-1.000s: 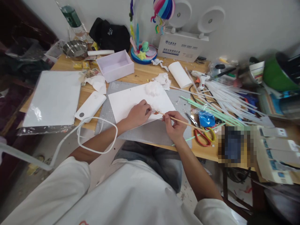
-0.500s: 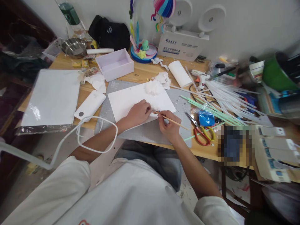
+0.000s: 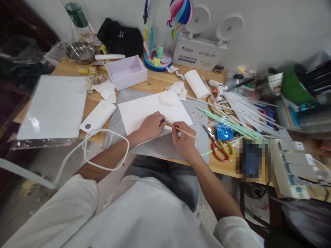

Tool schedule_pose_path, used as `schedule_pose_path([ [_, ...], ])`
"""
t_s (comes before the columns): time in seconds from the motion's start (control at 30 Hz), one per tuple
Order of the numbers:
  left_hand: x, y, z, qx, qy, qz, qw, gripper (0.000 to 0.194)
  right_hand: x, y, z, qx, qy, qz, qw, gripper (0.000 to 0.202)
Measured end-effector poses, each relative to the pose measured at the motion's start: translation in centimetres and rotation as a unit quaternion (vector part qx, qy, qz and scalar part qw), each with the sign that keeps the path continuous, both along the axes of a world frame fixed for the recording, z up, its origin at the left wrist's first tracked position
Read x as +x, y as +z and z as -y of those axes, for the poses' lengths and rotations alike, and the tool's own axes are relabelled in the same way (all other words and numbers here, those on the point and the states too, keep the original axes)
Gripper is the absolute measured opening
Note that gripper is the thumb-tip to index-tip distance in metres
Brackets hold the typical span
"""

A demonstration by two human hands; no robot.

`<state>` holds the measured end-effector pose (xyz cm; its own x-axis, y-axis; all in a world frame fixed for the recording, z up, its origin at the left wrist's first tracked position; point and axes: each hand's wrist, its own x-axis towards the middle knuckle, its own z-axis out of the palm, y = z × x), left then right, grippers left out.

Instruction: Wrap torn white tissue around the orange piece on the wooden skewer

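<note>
A thin wooden stick (image 3: 190, 134) is pinched in the fingers of my right hand (image 3: 183, 139), slanting down to the right past the knuckles. Its other end meets the fingertips of my left hand (image 3: 153, 124), which are pressed together; what they pinch is too small and hidden to name. Both hands are over the lower edge of a white board or sheet (image 3: 137, 112). White fluffy fibre (image 3: 167, 98) lies on that sheet just beyond my fingers. Beneath it is a grey cutting mat (image 3: 155, 148).
Red-and-yellow-handled scissors (image 3: 219, 151) lie right of the mat, beside a blue packet (image 3: 224, 132). White strips (image 3: 245, 110) and a glue gun (image 3: 219, 89) are farther right. A white cable (image 3: 126, 151) loops above my left forearm. At left are a lilac box (image 3: 129, 75) and a white power bank (image 3: 98, 115).
The view has shifted a little. The stick's free end now sticks out less far to the right of my right hand. Both hands stay together over the sheet's edge.
</note>
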<state>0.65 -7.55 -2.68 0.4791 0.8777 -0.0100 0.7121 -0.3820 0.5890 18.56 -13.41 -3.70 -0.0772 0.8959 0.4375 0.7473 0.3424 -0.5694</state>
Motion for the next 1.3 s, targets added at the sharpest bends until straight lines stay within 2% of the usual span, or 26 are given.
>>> schedule_pose_path([
  [0.1, -0.5, -0.1, 0.3, 0.013, -0.015, 0.025, 0.999, 0.019, -0.4, 1.7, -1.5, -0.066, 0.006, 0.031, 0.997, 0.016],
  [0.23, -1.0, -0.3, 1.0, 0.038, -0.025, 0.036, 0.998, 0.026, -1.0, 4.1, -4.4, -0.123, 0.043, 0.108, 0.986, 0.011],
  [0.4, -0.5, 0.3, 1.3, 0.002, -0.014, 0.007, 1.000, 0.027, -1.0, 5.8, -6.7, -0.167, 0.107, 0.118, 0.973, 0.014],
  [0.5, -0.1, 0.6, 1.2, -0.005, -0.003, -0.013, 1.000, 0.029, 0.1, 6.5, -6.4, -0.192, 0.122, 0.040, 0.973, 0.013],
  [0.6, 0.1, 0.4, 1.2, -0.002, -0.001, -0.016, 1.000, 0.027, 1.5, 6.5, -5.8, -0.170, 0.086, -0.123, 0.974, 0.020],
  [0.67, 0.1, 0.3, 1.3, 0.000, -0.001, -0.013, 1.000, 0.026, 2.5, 5.8, -5.8, -0.122, 0.033, -0.239, 0.963, 0.030],
  [0.8, -0.3, 0.5, 0.9, -0.013, 0.008, 0.018, 1.000, 0.024, 3.7, 3.1, -7.0, -0.036, -0.064, -0.350, 0.934, 0.036],
  [0.9, -0.9, 1.2, -0.9, -0.014, 0.037, 0.043, 0.998, 0.022, 4.2, 1.0, -8.0, -0.017, -0.114, -0.400, 0.909, 0.037],
  [1.03, -0.8, 2.7, -5.9, 0.083, 0.069, 0.035, 0.994, 0.014, 4.3, -0.5, -8.2, -0.015, -0.140, -0.445, 0.884, 0.041],
  [1.1, 0.0, 3.4, -9.0, 0.123, 0.081, 0.020, 0.989, 0.018, 4.2, -0.6, -7.9, -0.012, -0.139, -0.454, 0.880, 0.046],
  [1.2, 2.0, 3.7, -12.8, 0.127, 0.066, -0.020, 0.990, 0.014, 4.1, -0.7, -7.5, -0.007, -0.155, -0.437, 0.886, 0.053],
  [1.3, 4.5, 3.3, -14.3, 0.118, 0.028, -0.060, 0.991, 0.009, 4.1, -0.7, -7.4, -0.001, -0.168, -0.412, 0.895, 0.053],
])
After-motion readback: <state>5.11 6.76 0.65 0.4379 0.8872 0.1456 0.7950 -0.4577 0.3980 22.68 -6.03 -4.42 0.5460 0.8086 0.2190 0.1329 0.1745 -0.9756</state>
